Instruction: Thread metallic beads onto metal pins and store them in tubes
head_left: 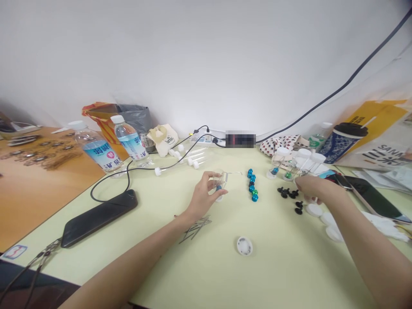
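Note:
My left hand is closed, thumb and fingers around a small clear container with a blue ball low inside and a white bottom. Beside it, a thin bent metal rod points right. My right hand is at the right, its fingers curled downward by white round lids; what they grip is hidden. Black knob-like parts lie just left of it. Between the hands stretches a row of shiny blue and green balls. Thin metal rods lie below my left wrist.
A white round cap lies at the front. Finished-looking white-topped clear containers stand back right. Clear tubes, water bottles, a power bank-like black case and cable are left; a phone and patterned cup are right.

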`<state>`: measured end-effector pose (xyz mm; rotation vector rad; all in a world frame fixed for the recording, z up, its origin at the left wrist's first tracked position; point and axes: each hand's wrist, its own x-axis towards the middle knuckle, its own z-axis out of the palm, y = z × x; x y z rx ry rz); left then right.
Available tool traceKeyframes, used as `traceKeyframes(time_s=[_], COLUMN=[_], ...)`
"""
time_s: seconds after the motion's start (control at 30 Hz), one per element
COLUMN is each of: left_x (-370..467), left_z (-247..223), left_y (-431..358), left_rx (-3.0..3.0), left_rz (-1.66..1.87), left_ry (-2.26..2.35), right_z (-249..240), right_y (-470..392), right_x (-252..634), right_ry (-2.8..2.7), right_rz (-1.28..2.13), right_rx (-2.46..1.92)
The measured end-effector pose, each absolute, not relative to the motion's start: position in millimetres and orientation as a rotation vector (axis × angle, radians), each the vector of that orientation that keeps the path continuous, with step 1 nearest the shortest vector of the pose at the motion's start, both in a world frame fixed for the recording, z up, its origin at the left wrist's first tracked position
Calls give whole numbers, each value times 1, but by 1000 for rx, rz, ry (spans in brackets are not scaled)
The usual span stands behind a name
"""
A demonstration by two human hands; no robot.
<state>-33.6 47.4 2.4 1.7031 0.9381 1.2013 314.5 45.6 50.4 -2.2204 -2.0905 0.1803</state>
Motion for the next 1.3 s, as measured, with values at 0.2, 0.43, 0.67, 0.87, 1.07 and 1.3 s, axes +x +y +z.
traceKeyframes(time_s=[0.2,0.43,0.67,0.87,1.07,1.3], left_x=[-34,-34,-36,-35,-32,-24], left_z=[5,7,7,6,7,10], left_y=[44,44,44,43,39,19], left_rx=[1696,1737,1782,1783,1783,2019], left_rz=[1182,1181,1201,1226,1246,1140], left_ry=[966,985,1020,1055,1071,1162], right_z=[76,89,50,45,55,89], right_y=[40,22,21,15,12,7], right_x=[297,210,177,175,170,181], right_ry=[-2308,-2649,-2705,-2673,-2658,-2255], right_rz=[317,965,1076,769,522,510], right_rx=[-2283,-1281,-1178,-1440,-1470,-1401])
